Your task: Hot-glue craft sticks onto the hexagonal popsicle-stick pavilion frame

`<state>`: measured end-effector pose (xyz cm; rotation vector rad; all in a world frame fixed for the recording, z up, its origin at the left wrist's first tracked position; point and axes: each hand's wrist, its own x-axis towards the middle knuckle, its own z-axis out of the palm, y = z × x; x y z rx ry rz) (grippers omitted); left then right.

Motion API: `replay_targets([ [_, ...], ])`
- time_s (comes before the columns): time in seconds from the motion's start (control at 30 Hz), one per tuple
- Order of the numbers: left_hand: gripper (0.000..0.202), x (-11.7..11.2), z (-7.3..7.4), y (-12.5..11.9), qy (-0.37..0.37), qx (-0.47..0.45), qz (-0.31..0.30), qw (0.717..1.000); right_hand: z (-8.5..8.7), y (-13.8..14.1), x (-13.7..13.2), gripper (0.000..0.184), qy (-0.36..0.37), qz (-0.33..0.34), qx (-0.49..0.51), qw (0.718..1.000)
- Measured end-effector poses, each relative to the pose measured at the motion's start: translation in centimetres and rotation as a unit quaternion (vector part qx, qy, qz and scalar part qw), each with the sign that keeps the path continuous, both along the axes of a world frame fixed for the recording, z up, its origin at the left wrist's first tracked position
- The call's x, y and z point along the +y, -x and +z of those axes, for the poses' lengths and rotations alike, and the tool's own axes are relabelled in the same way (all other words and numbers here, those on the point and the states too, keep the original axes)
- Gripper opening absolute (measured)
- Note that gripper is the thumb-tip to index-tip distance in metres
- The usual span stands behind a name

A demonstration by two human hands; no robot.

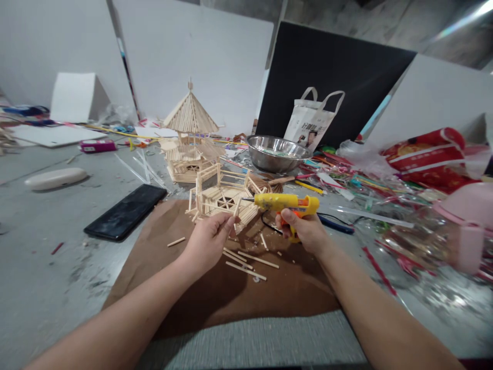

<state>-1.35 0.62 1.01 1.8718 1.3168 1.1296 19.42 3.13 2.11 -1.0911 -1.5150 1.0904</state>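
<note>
My right hand (302, 228) is closed round the handle of a yellow hot glue gun (285, 202), its nozzle pointing left. Between the thumb and fingers of my left hand (211, 239) is a short wooden stick (238, 205), its upper end close to the nozzle; whether they touch I cannot tell. Right behind both hands sits a low railed frame of wooden sticks (210, 192), partly hidden by my left hand. Several loose wooden sticks (246, 270) lie on the brown paper (185, 303) below my hands.
Beyond the frame stands a wooden-stick pavilion (190, 115). A black phone (125, 211) lies left, near a white oval object (57, 179). A steel bowl (279, 162) and white bag (310, 123) stand behind. Clutter, a red bag (427, 156) and a pink object (468, 221) crowd the right.
</note>
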Motion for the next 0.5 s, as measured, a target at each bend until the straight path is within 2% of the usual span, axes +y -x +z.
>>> replay_targets([
  [0.13,0.03,-0.11,-0.06,-0.13,0.034,-0.032,-0.031,0.998,-0.11,-0.01,0.12,0.036,-0.001,0.001,-0.003,1.0],
  [0.23,0.027,-0.15,0.01,-0.27,0.091,-0.113,-0.052,0.988,-0.12,0.06,0.17,0.036,0.004,-0.006,-0.002,1.0],
  [0.37,0.02,0.04,0.44,-0.21,0.158,-0.28,-0.039,0.946,0.12,0.3,-0.07,0.033,0.006,-0.028,0.002,1.0],
  [0.5,0.022,0.39,0.91,0.22,0.179,-0.364,-0.011,0.914,0.44,0.74,-0.46,0.029,0.035,-0.005,0.023,0.999],
])
